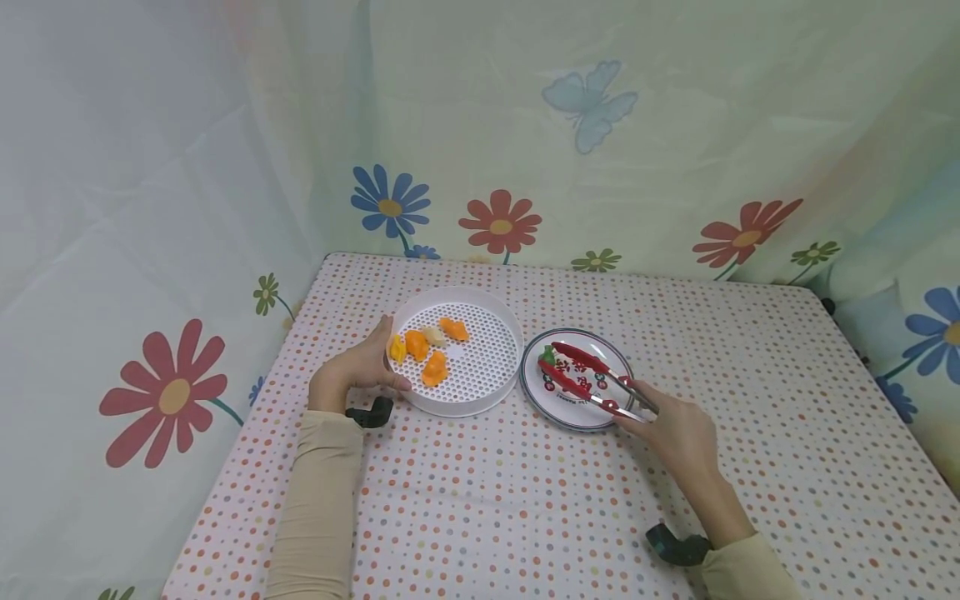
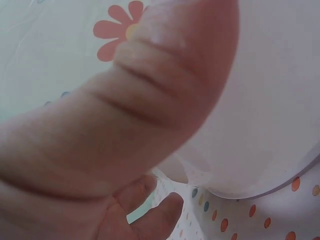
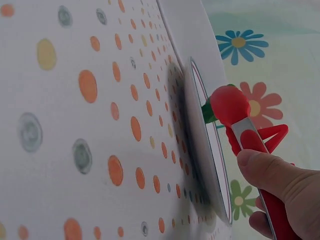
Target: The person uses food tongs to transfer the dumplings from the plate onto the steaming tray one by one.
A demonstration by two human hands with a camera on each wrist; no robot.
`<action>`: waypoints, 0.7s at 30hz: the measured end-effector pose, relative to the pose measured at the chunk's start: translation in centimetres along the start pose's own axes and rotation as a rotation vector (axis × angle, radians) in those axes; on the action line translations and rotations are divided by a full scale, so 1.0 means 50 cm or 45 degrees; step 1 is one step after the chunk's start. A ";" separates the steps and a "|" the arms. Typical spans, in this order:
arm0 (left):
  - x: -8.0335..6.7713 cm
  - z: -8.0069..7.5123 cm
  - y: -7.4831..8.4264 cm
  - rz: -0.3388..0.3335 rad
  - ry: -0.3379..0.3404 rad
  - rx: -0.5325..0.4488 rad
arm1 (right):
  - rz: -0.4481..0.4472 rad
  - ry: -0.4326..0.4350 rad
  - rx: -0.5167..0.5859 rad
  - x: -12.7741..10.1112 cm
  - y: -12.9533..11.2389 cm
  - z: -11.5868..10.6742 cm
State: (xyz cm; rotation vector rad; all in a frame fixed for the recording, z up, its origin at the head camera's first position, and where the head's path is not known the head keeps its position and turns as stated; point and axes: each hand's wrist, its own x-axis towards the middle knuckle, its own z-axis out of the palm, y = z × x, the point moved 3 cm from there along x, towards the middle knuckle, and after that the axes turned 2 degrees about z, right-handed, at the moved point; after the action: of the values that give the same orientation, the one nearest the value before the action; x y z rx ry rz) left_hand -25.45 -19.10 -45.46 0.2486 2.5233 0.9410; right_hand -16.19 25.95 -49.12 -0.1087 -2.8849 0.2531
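Observation:
A white perforated round tray (image 1: pixel 487 392) holds several orange pieces (image 1: pixel 434 367) and a pale one (image 1: pixel 433 335). My left hand (image 1: pixel 365 367) grips its left rim, thumb on the wall; the left wrist view shows the thumb (image 2: pixel 150 95) against the white tray wall (image 2: pixel 270 120). My right hand (image 1: pixel 675 429) holds red-tipped tongs (image 1: pixel 588 379) over a small patterned plate (image 1: pixel 577 417). The tong tips close on a small green piece (image 1: pixel 548 357) at the plate's left side. The right wrist view shows the tongs (image 3: pixel 240 125), the green piece (image 3: pixel 208 113) and the plate edge (image 3: pixel 212 155).
The table (image 1: pixel 750 467) has a dotted cloth. Flowered curtains (image 1: pixel 150 250) hang close on the left, back and right. Tray and plate sit side by side, almost touching, near the table's middle-left.

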 end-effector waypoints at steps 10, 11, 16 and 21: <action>0.004 0.000 -0.004 0.005 0.000 -0.018 | -0.011 0.112 0.014 0.002 0.043 0.043; 0.004 0.000 -0.004 0.006 0.000 -0.019 | -0.019 0.124 0.020 0.002 0.045 0.043; 0.004 0.001 -0.004 0.007 -0.001 -0.019 | -0.045 0.170 0.008 0.001 0.046 0.040; 0.005 0.002 -0.005 -0.006 0.001 -0.014 | -0.078 0.207 -0.020 0.004 0.043 0.033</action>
State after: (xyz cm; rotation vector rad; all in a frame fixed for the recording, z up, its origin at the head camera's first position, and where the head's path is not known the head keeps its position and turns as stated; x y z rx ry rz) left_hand -25.62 -19.17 -45.77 0.2388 2.5176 0.9528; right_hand -16.69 27.79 -51.04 -0.0418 -2.7240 0.2007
